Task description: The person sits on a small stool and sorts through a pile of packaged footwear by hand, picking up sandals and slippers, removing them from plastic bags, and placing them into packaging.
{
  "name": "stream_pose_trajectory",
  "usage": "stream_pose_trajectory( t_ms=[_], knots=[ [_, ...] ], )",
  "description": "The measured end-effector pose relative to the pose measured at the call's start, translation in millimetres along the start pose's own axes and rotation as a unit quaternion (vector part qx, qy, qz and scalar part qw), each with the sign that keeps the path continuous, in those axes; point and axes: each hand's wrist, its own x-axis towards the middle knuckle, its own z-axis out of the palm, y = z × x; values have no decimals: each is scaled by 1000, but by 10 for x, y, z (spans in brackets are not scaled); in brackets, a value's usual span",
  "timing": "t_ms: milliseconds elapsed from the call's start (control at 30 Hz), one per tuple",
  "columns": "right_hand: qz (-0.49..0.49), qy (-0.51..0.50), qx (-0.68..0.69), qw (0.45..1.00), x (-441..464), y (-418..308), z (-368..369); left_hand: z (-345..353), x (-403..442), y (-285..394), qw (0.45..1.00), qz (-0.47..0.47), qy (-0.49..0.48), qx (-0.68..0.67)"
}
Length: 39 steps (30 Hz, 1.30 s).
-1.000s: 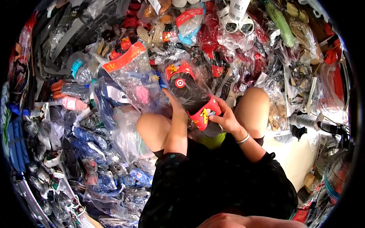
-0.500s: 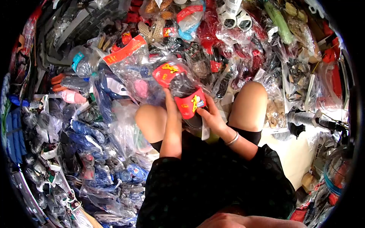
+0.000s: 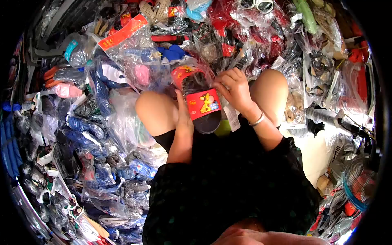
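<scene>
A pair of black slide sandals (image 3: 203, 103) with red straps and a yellow cartoon figure rests above my lap, with clear plastic (image 3: 207, 72) around the farther one. My left hand (image 3: 184, 109) grips the pair along its left side, the thumb up beside the red strap. At the right edge, my right hand (image 3: 236, 87) has its thumb and forefinger pinched together, apparently on the clear plastic; the exact hold is too fine to make out. A white tag (image 3: 232, 118) hangs below my right hand, to the right of the nearer sandal.
Bagged footwear surrounds me, with many blue packages (image 3: 87, 128) on the left and red ones (image 3: 261, 36) at the back. A plastic bottle (image 3: 77, 51) lies at the far left. A blue-rimmed mesh basket (image 3: 346, 190) stands at right, and a dark metal stand (image 3: 351, 130) juts in.
My right hand has left the nearer red strap and moved up and right to the plastic edge. The sandals have turned more upright, showing the nearer strap face-on. The camera view has shifted slightly.
</scene>
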Motion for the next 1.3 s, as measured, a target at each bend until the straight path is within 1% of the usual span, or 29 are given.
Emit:
stream_pose_trajectory(
  t_ms=[33,67,100,133,167,233,267,300,367,433,467,500,533,567,633,700,767,833,867,900,967,1000,1033,1100,1133,1167,1200,1233,1300],
  knots=[
    [28,-16,43,999,-1,30,28,-21,-9,-32,1000,1,1,-2],
    [56,39,143,987,5,4,98,-58,1,-85,999,12,-23,24],
    [56,37,144,987,-18,-30,156,-103,13,-141,997,22,-48,49],
    [172,42,264,948,-63,-83,202,-165,21,-199,982,110,-147,32],
    [282,45,376,882,-94,-134,231,-117,-30,-197,983,110,-147,31],
    [261,28,364,894,-120,-160,287,-25,-142,-216,964,136,-131,184],
    [256,-5,301,919,-122,-194,257,25,-130,-242,958,125,-76,246],
    [248,-36,237,939,-114,-241,214,57,-99,-243,959,126,-76,244],
    [278,-60,271,920,-143,-300,189,106,-18,-237,962,88,-47,254],
    [90,-79,172,978,-185,-282,152,-105,180,-348,962,92,-18,257],
    [75,-62,155,983,-235,-260,162,-104,194,-308,862,243,-15,445],
    [74,-64,155,983,-281,-222,153,-103,203,-264,701,379,-11,604],
    [154,-64,191,967,-328,-169,129,-97,210,-225,738,354,-14,575],
    [234,-64,225,944,-384,-116,120,26,144,-118,784,267,6,560],
    [258,-54,273,925,-500,-41,169,-133,302,-66,726,320,-26,608],
    [304,-74,319,895,-568,-38,174,-9,239,-30,708,331,-20,624],
    [300,-79,346,885,-683,42,211,68,168,-32,688,339,-14,641],
    [349,-20,490,799,-763,59,208,114,130,-77,688,370,11,623],
    [394,-26,484,781,-869,79,233,123,106,-97,695,366,1,619],
    [394,-24,483,781,-946,47,261,130,81,-123,695,366,-1,619],
    [567,-14,562,603,-1098,-25,352,136,41,-152,654,402,-16,641],
    [529,-49,619,578,-1208,-18,439,149,24,-144,632,412,-8,656],
    [510,-53,601,613,-1343,-31,493,150,-5,-118,631,411,-6,658],
    [491,-51,477,727,-1418,-126,517,198,-82,12,585,399,60,704],
    [491,-50,478,727,-1421,-92,498,95,-20,38,583,422,79,690],
    [517,-57,487,702,-1370,-46,431,58,-3,99,586,402,84,699],
    [542,-65,495,676,-1320,-17,381,26,-1,139,577,399,66,710],
    [541,-64,496,676,-1275,-11,342,-3,4,177,567,397,47,720],
    [453,-98,450,763,-1087,-63,180,-58,30,257,621,409,16,669]
  ],
)
